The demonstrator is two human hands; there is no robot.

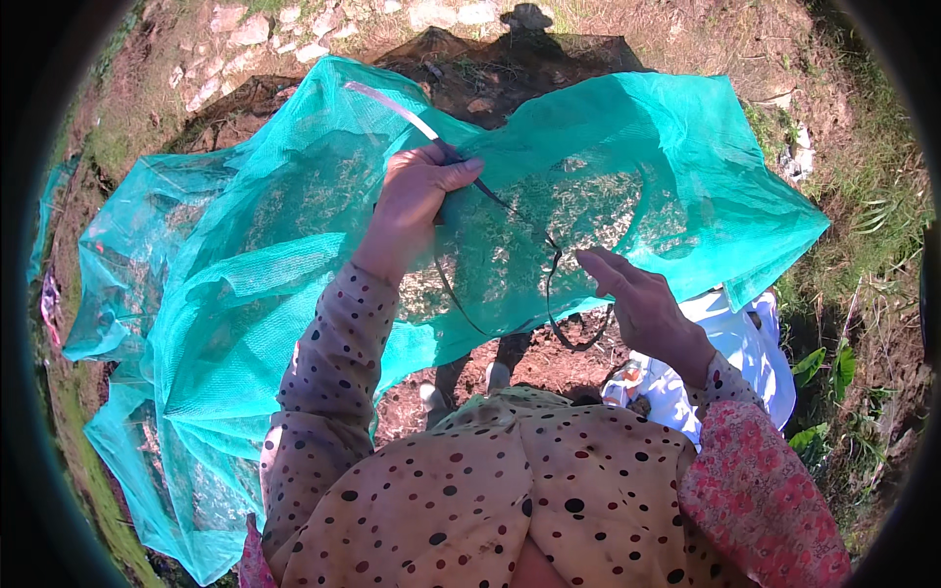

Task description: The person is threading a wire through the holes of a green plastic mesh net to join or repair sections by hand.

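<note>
My left hand (421, 188) is closed, thumb and fingers pinching a thin flat strap (397, 109). One pale, shiny end of the strap sticks out up and to the left beyond the fist. From under my thumb its darker length runs down to the right, with a twist or knot partway, then hangs in loops. To the right, my right hand (647, 309) has its fingers pressed together beside that twist, and a loop curves up to it; the fingertips hide the exact grip. Below both hands spreads a sheet of green netting (274, 284).
Pale chopped-looking bits (578, 206) show through the netting. White cloth or sacking (740, 343) lies at the right, near leafy plants (841, 372). My shoes (498, 376) stand on bare soil below the net. Stones (250, 31) lie at the far left.
</note>
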